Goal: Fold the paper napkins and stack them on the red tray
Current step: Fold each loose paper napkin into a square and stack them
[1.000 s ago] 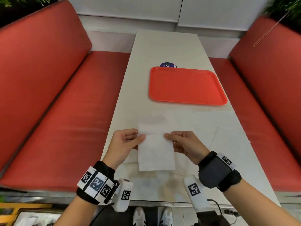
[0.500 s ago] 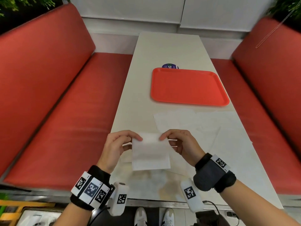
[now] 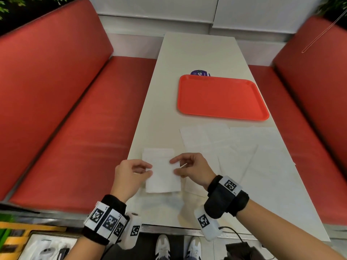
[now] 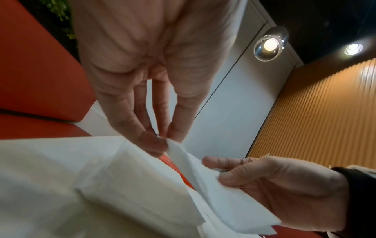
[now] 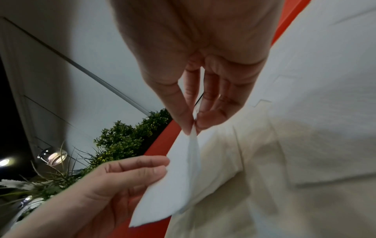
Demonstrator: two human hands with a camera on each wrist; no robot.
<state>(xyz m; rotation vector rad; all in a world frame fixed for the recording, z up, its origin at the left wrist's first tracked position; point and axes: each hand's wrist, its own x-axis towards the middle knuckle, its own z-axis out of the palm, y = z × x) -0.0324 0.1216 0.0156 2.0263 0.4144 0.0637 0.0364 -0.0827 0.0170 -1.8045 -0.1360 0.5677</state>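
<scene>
Near the table's left edge, my left hand and right hand are pinching a napkin, folding it; next, creasing, then carrying it to the far, bare tray.

Both forearms reach forward side by side, each wrist wrapped in a black band carrying white tag blocks. Left hand: thumb and forefinger curled, pinching the left edge of the folded napkin. Right hand: thumb and forefinger pinching the right edge, remaining fingers loosely bent behind. Hands close together, facing each other, palms turned inward.
</scene>
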